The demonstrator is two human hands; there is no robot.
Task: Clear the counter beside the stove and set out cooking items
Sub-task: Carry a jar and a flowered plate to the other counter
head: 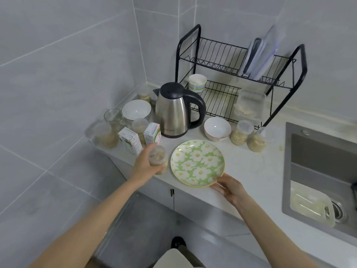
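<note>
Place: small home kitchen
Walls: grey tiles (58,74)
Counter: white worktop (251,163) with electric kettle (173,111), bowl (217,128), floral plate (197,163), food jars (239,133)
Rack: black two-tier dish rack (231,60)
Sink: grey inset sink (318,151) at right

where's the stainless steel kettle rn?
Head view, centre: the stainless steel kettle stands on the counter at the left end of the black wire dish rack, behind the green floral plate.
</note>
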